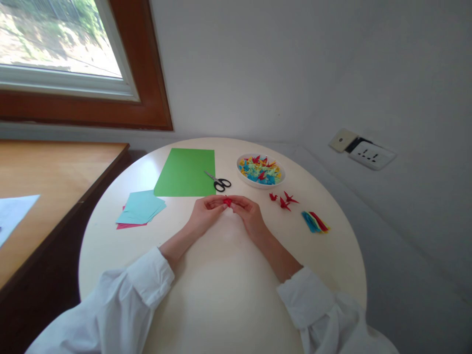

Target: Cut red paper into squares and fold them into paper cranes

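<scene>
Between my fingertips is a small piece of folded red paper [227, 201], partly hidden by the fingers. My left hand [208, 208] pinches it from the left, and my right hand [248, 212] pinches it from the right. Both hands are closed around it just above the table, near its middle. Right of my right hand lie three red paper cranes [284, 203]. Beyond the hands, black-handled scissors [220, 185] rest with their blades over the edge of a green sheet [186, 172].
A white dish [261, 185] full of colourful folded paper pieces stands at the back of the round white table [221, 295]. Blue and pink paper squares [142, 207] lie at the left, a fanned bundle of coloured paper [315, 222] at the right. A wooden desk [55, 172] stands further left.
</scene>
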Tool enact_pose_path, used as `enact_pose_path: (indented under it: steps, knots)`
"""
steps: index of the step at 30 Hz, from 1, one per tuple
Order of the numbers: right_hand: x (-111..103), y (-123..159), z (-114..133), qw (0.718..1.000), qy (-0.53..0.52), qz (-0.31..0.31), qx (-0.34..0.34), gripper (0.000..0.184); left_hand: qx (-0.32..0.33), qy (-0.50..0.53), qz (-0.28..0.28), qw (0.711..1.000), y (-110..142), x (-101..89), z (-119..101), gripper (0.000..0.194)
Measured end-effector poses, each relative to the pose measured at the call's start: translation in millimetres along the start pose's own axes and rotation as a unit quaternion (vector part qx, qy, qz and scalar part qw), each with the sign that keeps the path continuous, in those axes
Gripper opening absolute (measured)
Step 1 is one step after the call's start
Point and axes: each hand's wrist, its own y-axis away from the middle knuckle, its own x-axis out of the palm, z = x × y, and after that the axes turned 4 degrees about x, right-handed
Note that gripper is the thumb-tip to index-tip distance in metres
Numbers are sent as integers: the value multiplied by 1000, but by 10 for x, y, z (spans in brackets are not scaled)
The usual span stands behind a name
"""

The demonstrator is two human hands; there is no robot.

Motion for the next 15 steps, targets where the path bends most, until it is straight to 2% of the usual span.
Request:
enact_pose_path:
  steps: [8,15]
  knots:
    - [10,22,13,1000,-4,6,7,24,7,-34,-14,999,0,3,-3,22]
    - [17,9,-30,1000,24,-15,0,20,12,-50,-22,998,-4,-5,9,18]
